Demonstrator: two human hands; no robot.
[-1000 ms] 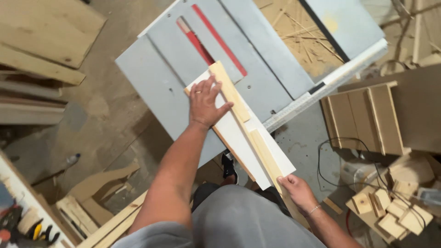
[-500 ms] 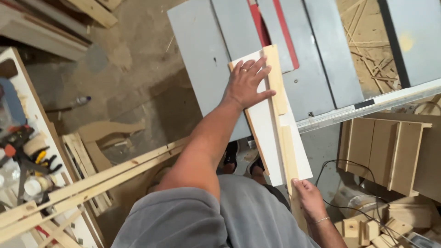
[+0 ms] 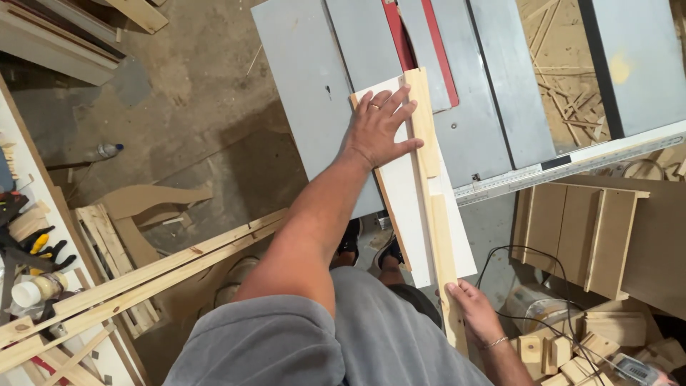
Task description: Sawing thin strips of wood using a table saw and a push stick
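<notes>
Left hand (image 3: 381, 129) flat, fingers spread, palm pressing down on white board (image 3: 411, 207) at frame centre; nothing grasped. Fingertips reach onto pale wood strip (image 3: 434, 207) lying along board's right edge. Board and strip rest on grey table saw top (image 3: 314, 93), lower ends overhanging near edge toward frame bottom. Red insert plate (image 3: 400, 32) just above strip's top end. Right hand (image 3: 475, 311), lower right of centre, at strip's lower end; fingers seem curled against it, grasp partly hidden. Metal rule fence (image 3: 572, 168) right of board.
</notes>
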